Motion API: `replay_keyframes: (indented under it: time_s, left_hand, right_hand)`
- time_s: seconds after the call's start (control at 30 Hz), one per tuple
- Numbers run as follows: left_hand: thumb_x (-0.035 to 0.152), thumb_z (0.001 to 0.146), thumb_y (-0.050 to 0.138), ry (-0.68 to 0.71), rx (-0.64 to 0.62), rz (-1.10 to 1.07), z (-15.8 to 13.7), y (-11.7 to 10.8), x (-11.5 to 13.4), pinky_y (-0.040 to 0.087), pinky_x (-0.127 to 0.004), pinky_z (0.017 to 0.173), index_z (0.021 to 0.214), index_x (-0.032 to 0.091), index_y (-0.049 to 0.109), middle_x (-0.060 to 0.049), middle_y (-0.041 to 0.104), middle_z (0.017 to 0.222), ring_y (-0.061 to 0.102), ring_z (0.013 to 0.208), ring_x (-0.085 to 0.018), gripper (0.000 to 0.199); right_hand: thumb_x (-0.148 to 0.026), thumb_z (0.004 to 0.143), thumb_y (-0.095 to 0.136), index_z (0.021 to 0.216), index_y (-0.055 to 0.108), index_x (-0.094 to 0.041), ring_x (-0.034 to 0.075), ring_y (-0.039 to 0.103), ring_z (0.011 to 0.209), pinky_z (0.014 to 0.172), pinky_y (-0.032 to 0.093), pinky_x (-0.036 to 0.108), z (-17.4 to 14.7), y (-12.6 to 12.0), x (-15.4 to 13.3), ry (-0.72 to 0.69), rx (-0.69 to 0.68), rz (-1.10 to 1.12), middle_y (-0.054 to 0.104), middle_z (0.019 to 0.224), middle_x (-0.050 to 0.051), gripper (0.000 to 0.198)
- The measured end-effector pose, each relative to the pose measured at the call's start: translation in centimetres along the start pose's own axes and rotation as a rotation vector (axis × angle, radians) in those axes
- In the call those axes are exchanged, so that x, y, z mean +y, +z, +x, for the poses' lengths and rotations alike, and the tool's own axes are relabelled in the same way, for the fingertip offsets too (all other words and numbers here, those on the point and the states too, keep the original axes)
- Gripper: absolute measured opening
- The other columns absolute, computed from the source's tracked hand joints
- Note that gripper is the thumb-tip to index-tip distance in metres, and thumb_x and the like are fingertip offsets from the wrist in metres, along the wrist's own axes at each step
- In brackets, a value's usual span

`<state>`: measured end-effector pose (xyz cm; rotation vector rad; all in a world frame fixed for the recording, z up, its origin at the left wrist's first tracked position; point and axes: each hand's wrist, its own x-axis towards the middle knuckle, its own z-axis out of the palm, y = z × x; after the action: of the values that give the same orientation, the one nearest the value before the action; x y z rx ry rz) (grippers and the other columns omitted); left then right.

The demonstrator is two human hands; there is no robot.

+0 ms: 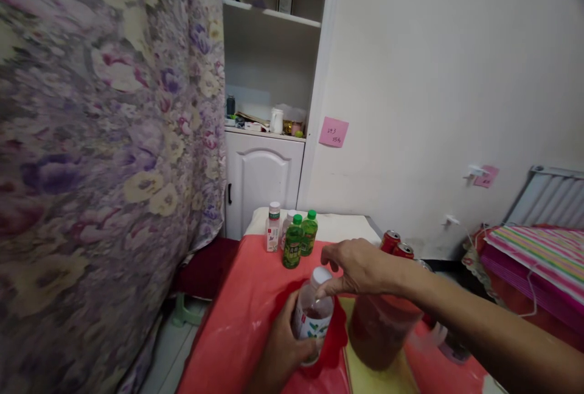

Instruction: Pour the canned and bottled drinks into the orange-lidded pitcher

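Note:
My left hand (pixel 287 339) is wrapped round the lower body of a clear plastic bottle (pixel 314 315) with a white cap and a printed label. The bottle tilts slightly over a red scalloped dish (pixel 338 334). Above it, my right hand (pixel 358 266) reaches in from the right, thumb and forefinger apart beside the white cap (pixel 322 275). The thumb lies close to the bottle's neck; whether it touches, I cannot tell. Beyond them stand two green-capped bottles (pixel 292 243), a white-capped bottle (pixel 272 230) and another pale bottle partly hidden behind.
A reddish-brown tub (pixel 383 330) stands on a yellow board (pixel 358 373), right of the bottle. Red drink cans (pixel 390 241) sit behind my right forearm. Red cloth (pixel 223 345) covers the table. A floral curtain (pixel 114 138) hangs at left; a white cabinet (pixel 264 175) is behind.

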<state>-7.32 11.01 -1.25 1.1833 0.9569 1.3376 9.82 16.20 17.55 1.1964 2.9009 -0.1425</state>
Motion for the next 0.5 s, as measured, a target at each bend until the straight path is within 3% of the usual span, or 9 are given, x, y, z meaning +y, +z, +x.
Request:
replay_keyframes:
  time_s: [0.1, 0.2, 0.27, 0.33, 0.43, 0.5]
  left_hand:
    - [0.013, 0.050, 0.073, -0.011, 0.010, 0.017, 0.1, 0.1, 0.0, 0.053, -0.035, 0.084, 0.119, 0.018, 0.059, -0.007, 0.076, 0.107, 0.069, 0.098, -0.029, 0.071]
    - [0.011, 0.049, 0.071, -0.006, 0.008, -0.007, 0.1, 0.1, -0.4, 0.053, -0.031, 0.078, 0.118, 0.019, 0.059, -0.003, 0.077, 0.101, 0.070, 0.090, -0.026, 0.070]
    - [0.010, 0.049, 0.071, 0.001, 0.009, -0.022, 0.1, 0.0, -0.7, 0.053, -0.030, 0.077, 0.120, 0.020, 0.059, -0.002, 0.078, 0.102, 0.070, 0.090, -0.025, 0.072]
    - [0.011, 0.050, 0.073, 0.005, 0.023, -0.014, 0.1, -0.2, -0.8, 0.054, -0.031, 0.078, 0.121, 0.021, 0.059, -0.002, 0.078, 0.104, 0.071, 0.093, -0.026, 0.072]
    - [0.014, 0.052, 0.075, 0.014, 0.037, -0.008, 0.1, -0.3, -0.6, 0.055, -0.032, 0.081, 0.120, 0.020, 0.059, -0.003, 0.078, 0.105, 0.071, 0.096, -0.027, 0.071]
    - [0.015, 0.052, 0.076, 0.018, 0.025, -0.019, 0.1, -0.3, -0.5, 0.055, -0.031, 0.081, 0.121, 0.020, 0.059, -0.003, 0.078, 0.104, 0.071, 0.096, -0.027, 0.071]
  right_hand:
    - [-0.047, 0.080, 0.076, 0.129, 0.063, -0.021, 0.026, 0.068, 0.095, 0.078, 0.049, 0.034, -0.3, -0.2, 0.2, -0.109, 0.003, 0.110, 0.071, 0.121, 0.011, 0.057]
    - [-0.024, 0.080, 0.074, 0.117, 0.068, -0.022, 0.020, 0.067, 0.091, 0.074, 0.047, 0.028, -0.1, 0.3, 0.2, -0.175, 0.009, 0.107, 0.073, 0.113, 0.006, 0.038]
    - [-0.035, 0.082, 0.074, 0.105, 0.070, -0.019, 0.021, 0.066, 0.082, 0.065, 0.044, 0.028, 0.2, 0.7, 0.2, -0.125, 0.036, 0.076, 0.075, 0.097, 0.007, 0.029]
    - [-0.056, 0.082, 0.070, 0.101, 0.071, -0.016, 0.024, 0.066, 0.074, 0.060, 0.041, 0.031, 0.4, 0.9, 0.2, -0.050, 0.048, 0.045, 0.075, 0.088, 0.010, 0.044]
    - [-0.068, 0.077, 0.070, 0.115, 0.069, -0.016, 0.030, 0.068, 0.085, 0.069, 0.046, 0.036, 0.3, 0.8, 0.4, -0.030, 0.055, 0.066, 0.075, 0.103, 0.014, 0.065]
    - [-0.055, 0.077, 0.076, 0.127, 0.065, -0.020, 0.029, 0.067, 0.099, 0.080, 0.048, 0.037, 0.2, 0.7, 0.4, -0.086, 0.052, 0.131, 0.072, 0.120, 0.013, 0.062]
